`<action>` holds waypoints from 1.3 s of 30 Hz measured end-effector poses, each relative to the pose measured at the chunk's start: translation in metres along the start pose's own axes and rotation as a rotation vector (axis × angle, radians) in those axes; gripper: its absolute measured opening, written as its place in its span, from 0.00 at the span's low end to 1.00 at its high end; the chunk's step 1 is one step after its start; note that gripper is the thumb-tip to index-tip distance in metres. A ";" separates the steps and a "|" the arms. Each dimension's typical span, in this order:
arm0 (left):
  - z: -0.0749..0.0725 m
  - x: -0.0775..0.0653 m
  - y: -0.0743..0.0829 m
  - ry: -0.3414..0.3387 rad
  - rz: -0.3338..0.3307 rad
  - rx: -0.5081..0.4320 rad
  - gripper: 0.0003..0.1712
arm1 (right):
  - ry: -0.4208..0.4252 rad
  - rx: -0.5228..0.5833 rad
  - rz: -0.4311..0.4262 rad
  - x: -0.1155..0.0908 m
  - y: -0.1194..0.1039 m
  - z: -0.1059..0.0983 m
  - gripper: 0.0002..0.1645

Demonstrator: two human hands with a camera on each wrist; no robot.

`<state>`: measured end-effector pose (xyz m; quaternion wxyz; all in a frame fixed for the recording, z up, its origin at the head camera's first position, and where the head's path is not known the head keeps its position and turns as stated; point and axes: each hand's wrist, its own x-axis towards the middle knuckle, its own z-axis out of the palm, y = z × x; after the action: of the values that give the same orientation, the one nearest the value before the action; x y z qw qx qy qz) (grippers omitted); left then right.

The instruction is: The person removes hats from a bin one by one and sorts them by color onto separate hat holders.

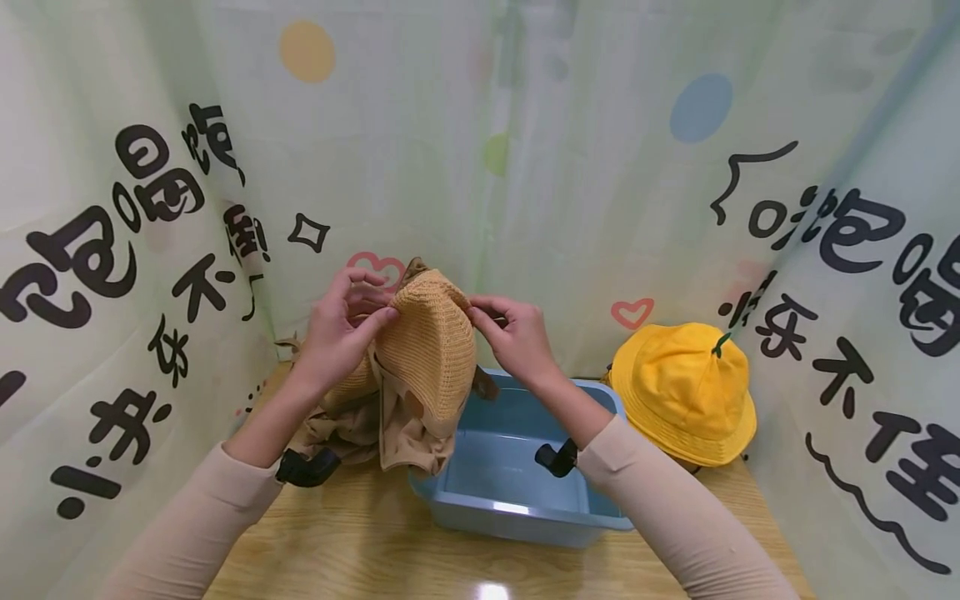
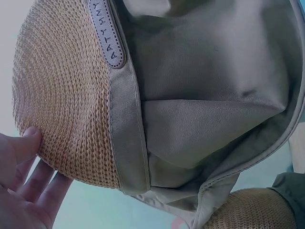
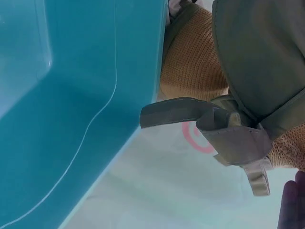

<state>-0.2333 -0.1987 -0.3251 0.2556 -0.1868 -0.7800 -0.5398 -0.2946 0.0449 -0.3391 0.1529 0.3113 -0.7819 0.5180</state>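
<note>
A sun hat (image 1: 427, 342) with a tan woven crown and khaki cloth brim is held up in front of me, over the left end of a blue basin. My left hand (image 1: 337, 325) pinches the crown's edge between thumb and fingers. On the opposite edge, the thumb and fingers of my right hand (image 1: 517, 333) pinch the crown. The left wrist view shows a lettered patch (image 2: 107, 33) on the hat's band. A khaki strap (image 3: 238, 140) hangs from the hat in the right wrist view. Behind it is a second woven hat (image 1: 348, 383), partly hidden.
The blue basin (image 1: 517, 504) stands on the wooden table (image 1: 337, 542). To its right is a yellow bucket hat (image 1: 682, 392) with a small green sprout on top. Pale printed curtains (image 1: 585, 208) surround the table at the back and both sides.
</note>
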 end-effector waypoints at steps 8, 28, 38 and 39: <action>-0.007 0.005 0.001 0.006 0.085 0.069 0.21 | -0.003 -0.057 -0.048 0.004 0.004 -0.004 0.11; -0.026 0.011 0.006 0.017 0.212 0.209 0.18 | 0.006 -0.195 -0.181 0.014 0.003 -0.001 0.10; -0.035 0.015 0.003 0.029 0.251 0.310 0.18 | 0.009 -0.320 -0.270 0.020 0.002 0.002 0.11; -0.036 0.015 0.003 0.029 0.254 0.320 0.18 | 0.011 -0.324 -0.274 0.020 0.001 0.002 0.11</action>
<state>-0.2366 -0.2316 -0.3038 0.3592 -0.2329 -0.8222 -0.3750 -0.3106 0.0366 -0.3293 0.2741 0.3835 -0.8044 0.3616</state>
